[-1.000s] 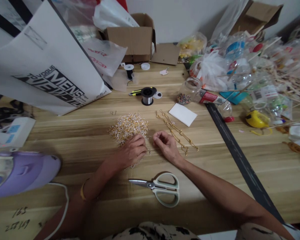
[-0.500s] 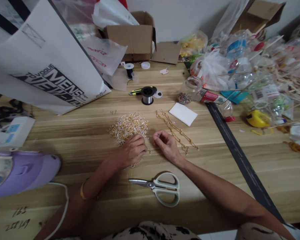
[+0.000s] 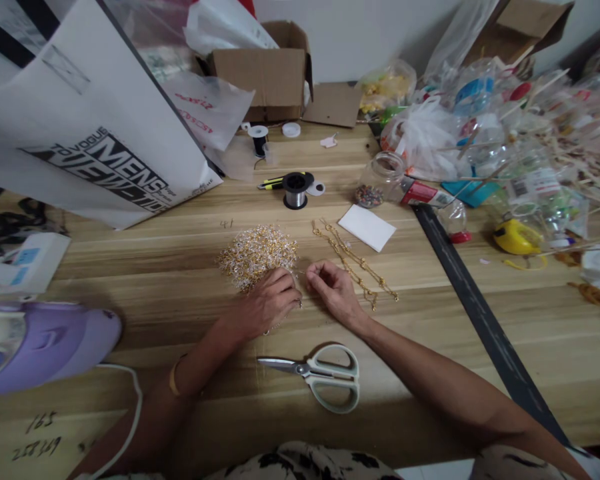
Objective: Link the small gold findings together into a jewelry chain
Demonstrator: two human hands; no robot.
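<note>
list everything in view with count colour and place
small pieces: one pile, gold and silver, table centre
chains: two strands, gold, right of pile
scissors: one, pale handles, nearest person
wire spool: one, black and silver, behind pile
cutter: one, yellow and black, beside wire spool
dark spool: one, black, back centre
lid: one, white, back centre
paper: one, white, beside chains
jar: one, clear, right of wire spool
cardboard boxes: two, brown, back
bag: one, white and black, left
appliance: one, purple, left edge
bottles: several, clear, jumbled, right
table: one, wood, underneath
left grip: one bare hand, at pile edge
right grip: one bare hand, pinching thin strand
</note>
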